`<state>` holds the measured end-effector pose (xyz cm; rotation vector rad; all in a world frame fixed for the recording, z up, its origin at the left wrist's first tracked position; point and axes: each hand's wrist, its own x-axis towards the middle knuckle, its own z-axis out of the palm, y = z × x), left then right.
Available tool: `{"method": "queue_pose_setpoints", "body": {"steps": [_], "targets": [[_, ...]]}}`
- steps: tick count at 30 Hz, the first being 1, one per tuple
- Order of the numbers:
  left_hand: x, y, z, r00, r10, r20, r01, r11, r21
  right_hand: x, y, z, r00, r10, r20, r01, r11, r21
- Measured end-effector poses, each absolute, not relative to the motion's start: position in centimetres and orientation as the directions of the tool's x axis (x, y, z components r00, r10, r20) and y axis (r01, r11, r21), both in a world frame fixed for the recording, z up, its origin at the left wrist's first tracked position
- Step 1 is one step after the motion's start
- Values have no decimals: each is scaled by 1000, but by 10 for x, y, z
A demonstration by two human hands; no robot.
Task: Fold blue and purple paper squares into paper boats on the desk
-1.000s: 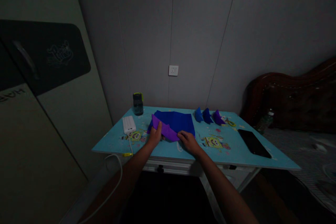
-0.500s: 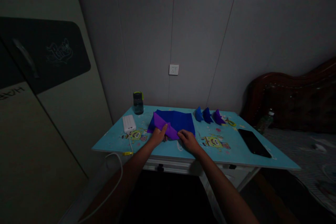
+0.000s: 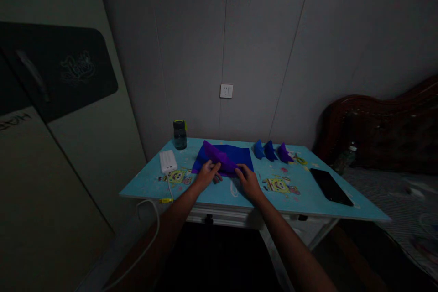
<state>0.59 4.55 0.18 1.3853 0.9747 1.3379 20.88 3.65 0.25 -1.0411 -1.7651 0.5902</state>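
Note:
Between my hands is a purple folded paper boat (image 3: 222, 159), tilted, its left tip raised and its right end lower. My left hand (image 3: 208, 174) grips its lower left edge, thumb on the near side. The right end is pinched between the thumb and fingers of my right hand (image 3: 247, 178). Beneath the boat, flat sheets of dark blue paper (image 3: 241, 154) lie on the table, a purple edge showing under them. To the right stand a light blue paper boat (image 3: 259, 149), a dark blue paper boat (image 3: 270, 151) and another purple paper boat (image 3: 284, 153) in a row.
A water bottle (image 3: 179, 134) and a white power bank (image 3: 168, 161) with a cable stand left on the blue table (image 3: 205, 195). Yellow-green scissors (image 3: 300, 159) and a black phone or tablet (image 3: 331, 186) lie right. A wall socket (image 3: 226, 91) is behind.
The purple paper has turned from a flatter folded shape into a standing, opened boat, lifted slightly. Both my hands have shifted their grip along its lower edge.

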Motion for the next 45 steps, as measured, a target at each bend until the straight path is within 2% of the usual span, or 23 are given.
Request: {"method": "queue_pose_setpoints", "body": {"steps": [9, 14, 23, 28, 34, 45], "targets": [[7, 46, 2, 100, 964, 248, -62, -243, 968, 207, 31, 4, -269, 841, 469, 355, 540, -763], [5, 43, 5, 103, 954, 280, 15, -283, 959, 206, 27, 7, -350, 815, 461, 333, 568, -752], [9, 47, 0, 263, 930, 257, 192, -311, 931, 204, 28, 8, -356, 818, 452, 367, 567, -737], [16, 53, -4, 278, 932, 232, 313, -316, 895, 199, 31, 8, -310, 837, 450, 414, 545, -729], [19, 50, -1, 336, 915, 223, 376, -348, 859, 195, 38, 3, -234, 869, 435, 471, 493, -731], [22, 56, -2, 250, 920, 303, 342, -377, 861, 198, 34, 7, -152, 884, 443, 548, 448, -706]]}}
